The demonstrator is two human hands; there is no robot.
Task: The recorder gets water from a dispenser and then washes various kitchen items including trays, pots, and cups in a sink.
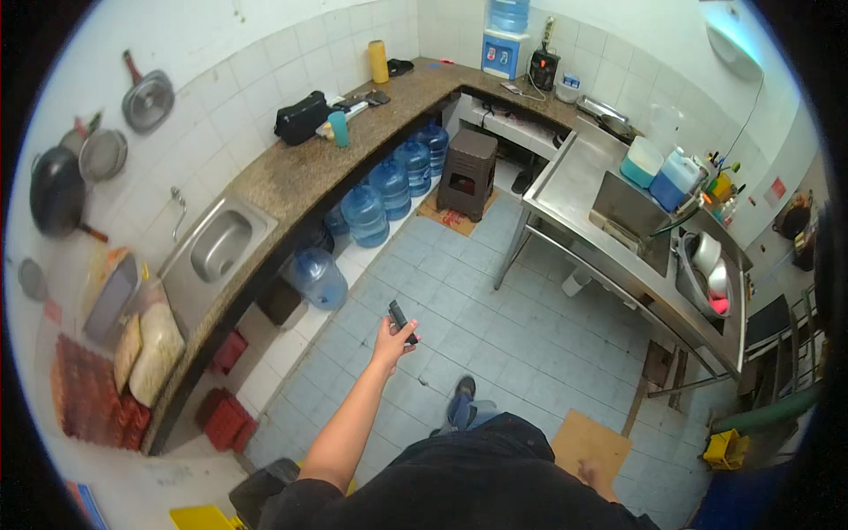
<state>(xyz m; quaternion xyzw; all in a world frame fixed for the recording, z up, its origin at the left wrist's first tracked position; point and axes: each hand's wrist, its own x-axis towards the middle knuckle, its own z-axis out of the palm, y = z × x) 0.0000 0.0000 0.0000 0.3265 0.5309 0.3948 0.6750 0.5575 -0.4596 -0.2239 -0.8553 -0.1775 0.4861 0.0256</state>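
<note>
My left hand (391, 344) is held out in front of me over the tiled floor, its fingers closed round a small black oblong device (404, 323). What kind of device it is does not show clearly. Low at my right side hangs my right hand (599, 477), above a flat brown cardboard sheet (576, 440) on the floor. That hand is blurred and its fingers are hard to make out.
A granite counter (305, 170) with a small sink (223, 243) runs along the left. Large blue water jugs (364, 215) stand beneath it. A brown plastic stool (468, 172) is at the back. The steel sink table (565, 190) on the right carries bottles and a dish tub (707, 287).
</note>
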